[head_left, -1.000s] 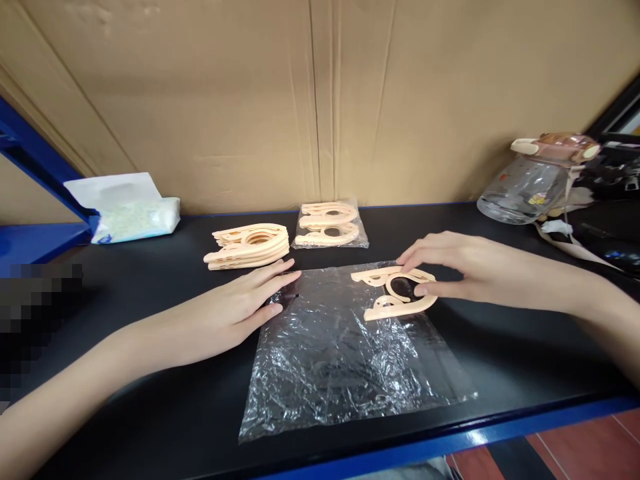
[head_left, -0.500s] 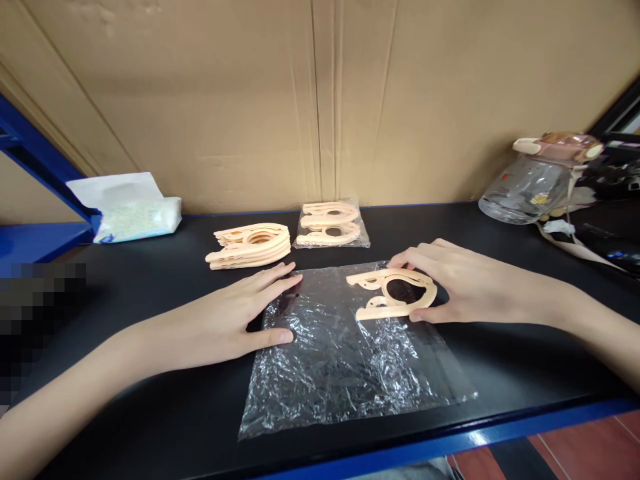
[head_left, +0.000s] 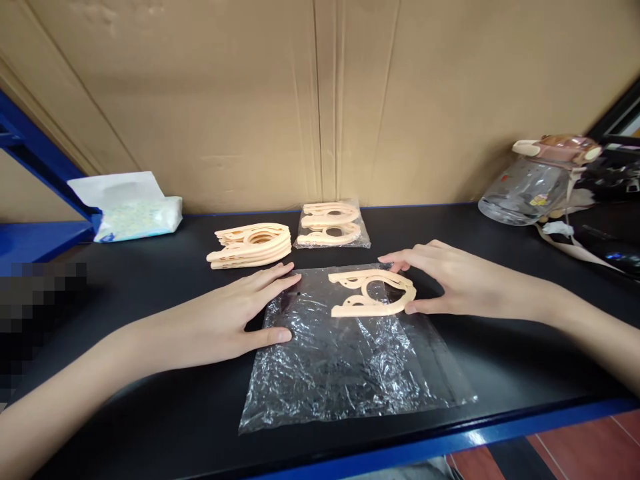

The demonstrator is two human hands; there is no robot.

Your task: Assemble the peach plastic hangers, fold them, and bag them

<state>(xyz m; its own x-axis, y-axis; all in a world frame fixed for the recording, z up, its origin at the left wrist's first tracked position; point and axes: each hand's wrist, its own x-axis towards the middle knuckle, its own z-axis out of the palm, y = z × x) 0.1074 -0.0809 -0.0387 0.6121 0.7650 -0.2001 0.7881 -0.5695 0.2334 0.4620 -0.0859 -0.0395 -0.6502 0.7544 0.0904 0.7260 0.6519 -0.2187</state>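
Observation:
My left hand [head_left: 250,307] lies flat with its fingers spread, pressing the left edge of a clear plastic bag [head_left: 320,373]. On the upper part of the bag rests a folded peach-coloured travel hanger [head_left: 373,311], its rounded end to the right. Around that end is my right hand [head_left: 433,280], fingers apart; the thumb tip meets the hanger's edge, while the other fingers are just past its far side. A stack of similar folded hangers [head_left: 257,253] sits beyond my left hand. Beside the stack is a clear packet of hangers [head_left: 333,227].
A soft pack of tissues [head_left: 137,217] stands at the back left. A transparent bottle with a pink lid [head_left: 530,187] and strap is at the back right. Cardboard [head_left: 225,100] walls the rear of the black table [head_left: 165,413]. A blue edge [head_left: 475,437] runs along the front.
The single hanger has shifted left over the bag. My right hand has loosened around it, its fingers now further apart. My left hand has hardly moved.

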